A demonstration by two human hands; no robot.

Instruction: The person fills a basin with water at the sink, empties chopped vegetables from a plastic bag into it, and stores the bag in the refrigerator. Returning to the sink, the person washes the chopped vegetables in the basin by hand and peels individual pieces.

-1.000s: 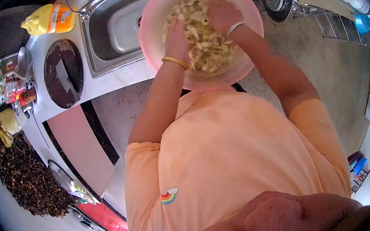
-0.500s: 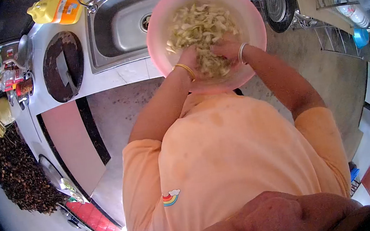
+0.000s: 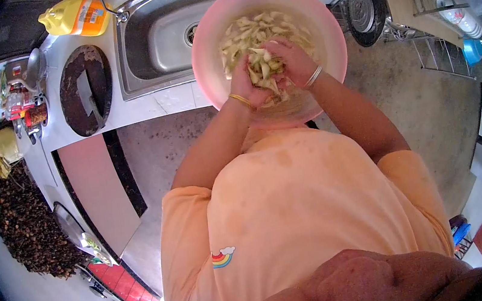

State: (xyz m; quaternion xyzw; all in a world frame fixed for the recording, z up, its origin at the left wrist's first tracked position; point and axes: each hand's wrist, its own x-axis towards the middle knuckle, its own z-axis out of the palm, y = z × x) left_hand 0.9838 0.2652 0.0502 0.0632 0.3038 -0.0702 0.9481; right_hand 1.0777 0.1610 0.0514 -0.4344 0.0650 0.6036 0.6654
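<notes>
Counted: one pink basin (image 3: 207, 57), two hands working inside its rim, one sink (image 3: 158, 33) set in the counter (image 3: 170, 99), one yellow jug (image 3: 77, 17), and one round dark board (image 3: 98, 72) carrying one broad blade (image 3: 85, 93). The pale pieces (image 3: 266, 25) overlapped and were too numerous to count.

The pieces were cream to yellowish white, tinged green in places, slender, irregular and wet-looking. They lay in the basin: a loose spread toward its far side, and one clump gathered between the palms over the nearer half.

The left hand (image 3: 244, 84) had its fingers curled about the clump's left side; the right hand (image 3: 295, 61) closed on it from the opposite side. Both were cupped, part-closed, and held pieces between them. Some fingertips were hidden. What supported the basin could not be determined.
</notes>
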